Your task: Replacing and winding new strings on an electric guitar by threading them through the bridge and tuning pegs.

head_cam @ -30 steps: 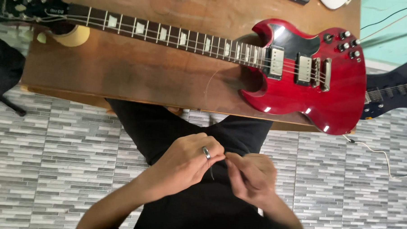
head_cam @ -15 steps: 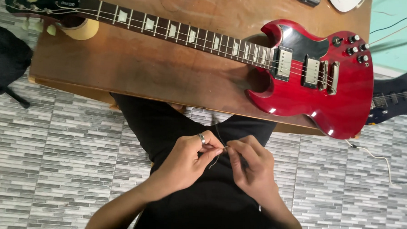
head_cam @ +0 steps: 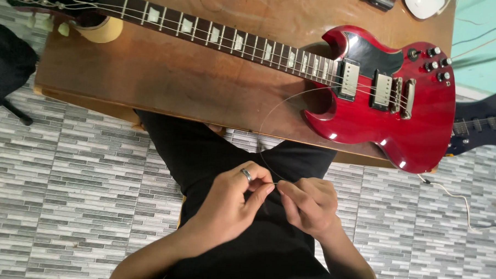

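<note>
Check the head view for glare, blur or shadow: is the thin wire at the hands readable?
Head view: sharp, evenly lit; small glare spots on the red guitar body; soft shadow under it on the wooden table. The wire is a faint arc, barely readable, pinched between left hand and right hand.

Hands hemmed in ahead, open to the sides

The fingers [head_cam: 268,192] of both hands meet over the lap, with a thin guitar string [head_cam: 268,118] arching up from them toward the red guitar [head_cam: 392,100]. Beyond the fingertips the wooden table [head_cam: 167,81] edge and the guitar body bar the way. Left and right of the fingers lies open tiled floor [head_cam: 65,193]; a white cable [head_cam: 455,196] trails far right.
</note>
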